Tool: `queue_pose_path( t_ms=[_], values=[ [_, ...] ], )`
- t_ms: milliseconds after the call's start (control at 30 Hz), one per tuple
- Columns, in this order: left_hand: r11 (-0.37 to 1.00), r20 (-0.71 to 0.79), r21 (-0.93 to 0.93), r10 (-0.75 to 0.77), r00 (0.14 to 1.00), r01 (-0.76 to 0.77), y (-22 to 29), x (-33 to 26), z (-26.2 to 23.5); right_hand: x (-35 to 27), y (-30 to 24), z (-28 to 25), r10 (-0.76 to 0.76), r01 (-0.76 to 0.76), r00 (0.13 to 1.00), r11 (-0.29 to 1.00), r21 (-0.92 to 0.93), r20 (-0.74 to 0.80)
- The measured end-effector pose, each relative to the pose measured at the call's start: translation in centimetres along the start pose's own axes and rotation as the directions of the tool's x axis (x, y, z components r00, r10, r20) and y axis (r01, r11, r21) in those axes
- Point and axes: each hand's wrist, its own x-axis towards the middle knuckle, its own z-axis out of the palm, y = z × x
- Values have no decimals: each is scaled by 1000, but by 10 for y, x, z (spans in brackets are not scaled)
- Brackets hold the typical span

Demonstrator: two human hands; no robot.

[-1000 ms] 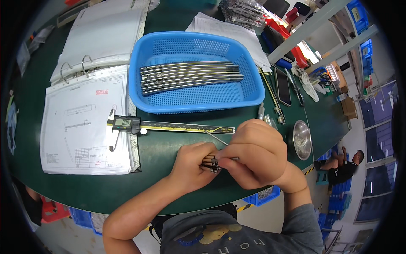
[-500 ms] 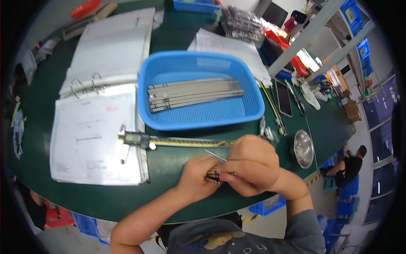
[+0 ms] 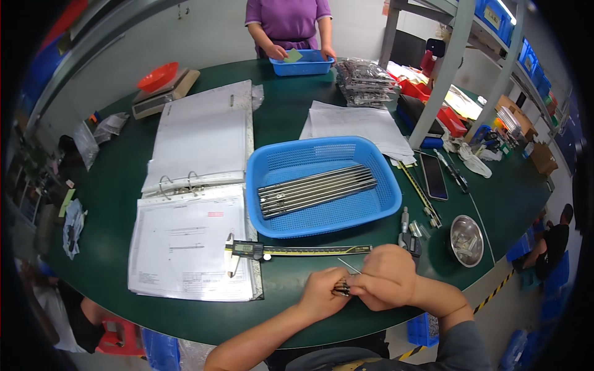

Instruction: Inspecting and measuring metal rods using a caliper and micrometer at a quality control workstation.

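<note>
Head view: left hand (image 3: 322,293) clenches metal parts (image 3: 341,287) just left of the right hand (image 3: 390,278), which pinches a thin rod (image 3: 348,265) slanting forward-left.

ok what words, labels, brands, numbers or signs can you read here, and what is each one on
I won't copy out wording or numbers, only say where they stand:
Digital caliper: digits on its display, very small; the beam carries scale marks.
Drawing sheet: a red stamp and fine black print, too small to read.
Paper stack: faint print, too small.
Blue bin at upper right: a label, too small.
</note>
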Motion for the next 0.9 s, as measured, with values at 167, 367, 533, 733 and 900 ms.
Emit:
queue_pose_path(
  t_ms=[167, 367, 533, 733, 900],
  values=[
    [999, 6, 42, -27, 1000, 27, -5, -5, -5, 3, -2, 4, 251, -234, 966, 950, 206, -61],
    [994, -84, -98, 44, 995, -53, -1, 0, 4, -2, -7, -20, 467, -552, 813, 808, 206, 347],
    [994, -48, -107, -27, 998, 21, -3, -1, 1, -16, 0, -8, 538, -622, 776, 737, 262, 330],
    [986, -127, -164, 0, 992, -21, 3, -4, 1, -20, 5, -10, 626, -725, 683, 641, 252, 375],
    [978, -121, -198, 39, 992, -63, -6, -1, 8, -38, 21, -11, 581, -700, 711, 636, 325, 396]
  ],
)
